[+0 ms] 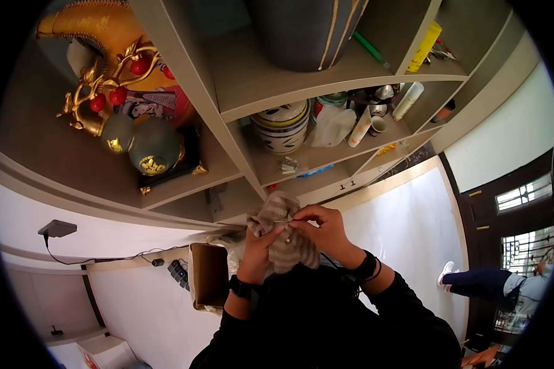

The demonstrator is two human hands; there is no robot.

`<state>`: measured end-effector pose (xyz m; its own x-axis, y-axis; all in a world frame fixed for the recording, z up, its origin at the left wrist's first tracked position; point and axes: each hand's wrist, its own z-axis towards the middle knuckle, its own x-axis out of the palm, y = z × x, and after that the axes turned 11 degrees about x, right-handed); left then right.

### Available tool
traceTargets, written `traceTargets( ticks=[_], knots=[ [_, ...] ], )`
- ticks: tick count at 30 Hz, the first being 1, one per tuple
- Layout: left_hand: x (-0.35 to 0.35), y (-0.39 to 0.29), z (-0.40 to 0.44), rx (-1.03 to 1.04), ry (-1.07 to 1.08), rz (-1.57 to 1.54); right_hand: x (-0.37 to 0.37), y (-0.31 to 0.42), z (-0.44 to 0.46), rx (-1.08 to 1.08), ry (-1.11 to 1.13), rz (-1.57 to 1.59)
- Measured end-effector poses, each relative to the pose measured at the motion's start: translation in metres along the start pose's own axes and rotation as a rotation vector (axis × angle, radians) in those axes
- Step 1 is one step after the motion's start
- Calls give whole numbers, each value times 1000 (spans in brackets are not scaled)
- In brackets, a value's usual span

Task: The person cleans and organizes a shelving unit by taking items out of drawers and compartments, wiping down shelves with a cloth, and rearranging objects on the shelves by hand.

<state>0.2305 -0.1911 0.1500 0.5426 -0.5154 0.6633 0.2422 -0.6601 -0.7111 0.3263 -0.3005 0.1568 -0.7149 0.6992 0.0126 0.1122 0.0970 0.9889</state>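
Observation:
A striped grey-brown cloth (292,252) is bunched up between my two hands, in front of my chest and just below the shelf edge. My left hand (258,249) grips it from the left side, thumb pressed on top. From the right, my right hand (327,230) pinches the cloth near its middle with thumb and forefinger, close to the left thumb. Something thin and pale shows at the pinch, too small to make out. The fingers of my left hand are mostly hidden behind the cloth.
Ahead stands a shelf unit (271,98) holding a striped ceramic jar (282,126), a plastic bag (333,125), a dark vase (308,31) and a gold ornament (80,107). An open bin (209,277) is at left. Another person (498,286) stands at right by a dark door.

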Motion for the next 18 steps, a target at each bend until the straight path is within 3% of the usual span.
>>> traceTargets(
  ticks=[3, 5, 11, 13, 14, 17, 18],
  knots=[
    [-1, 0, 1, 9, 8, -20, -6, 2, 0, 46, -20, -20],
    [-2, -6, -2, -11, -25, -47, -16, 1, 3, 121, -24, 166],
    [-54, -16, -17, 58, -63, -75, -75, -10, 23, 62, -240, 42],
    [-71, -21, -25, 239, -50, 258, -91, -13, 30, 31, -258, -117],
    [-73, -30, -28, 102, -103, -8, -97, -14, 35, -13, -247, -214],
    [-98, -25, -28, 22, -257, -120, -96, -18, 51, -118, -253, -359],
    [-125, -13, -24, 49, -159, 313, -94, -17, 56, -175, -252, -420]
  ],
)
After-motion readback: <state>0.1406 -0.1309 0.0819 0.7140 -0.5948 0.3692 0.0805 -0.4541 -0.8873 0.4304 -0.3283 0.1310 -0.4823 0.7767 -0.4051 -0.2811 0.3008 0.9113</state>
